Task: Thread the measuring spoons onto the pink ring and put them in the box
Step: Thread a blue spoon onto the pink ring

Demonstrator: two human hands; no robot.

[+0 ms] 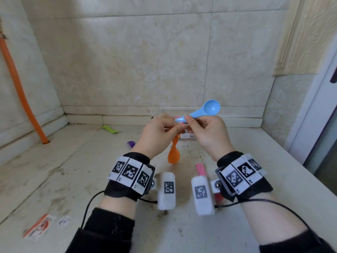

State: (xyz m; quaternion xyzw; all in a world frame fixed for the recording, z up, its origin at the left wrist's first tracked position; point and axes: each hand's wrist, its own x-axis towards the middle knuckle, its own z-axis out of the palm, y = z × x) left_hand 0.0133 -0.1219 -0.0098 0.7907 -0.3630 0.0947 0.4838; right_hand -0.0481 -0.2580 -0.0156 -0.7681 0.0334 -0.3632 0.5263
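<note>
My right hand (207, 134) pinches the handle of a blue measuring spoon (206, 110), bowl up and to the right. My left hand (158, 134) pinches the pink ring (177, 118), of which only a sliver shows between the fingertips. An orange spoon (174, 154) hangs down below my left hand, seemingly on the ring. The blue handle's end meets the ring between both hands. A pink spoon (200, 169) lies on the counter near my right wrist, partly hidden. A purple spoon (131, 144) and a green spoon (110, 129) lie farther left. The box (187, 136) is mostly hidden behind my hands.
Tiled walls close the counter at the back and left. An orange pipe (21, 92) runs down the left wall. A torn orange label (39, 226) and a sticker lie at the counter's front left. Tracking bands with markers sit on both wrists.
</note>
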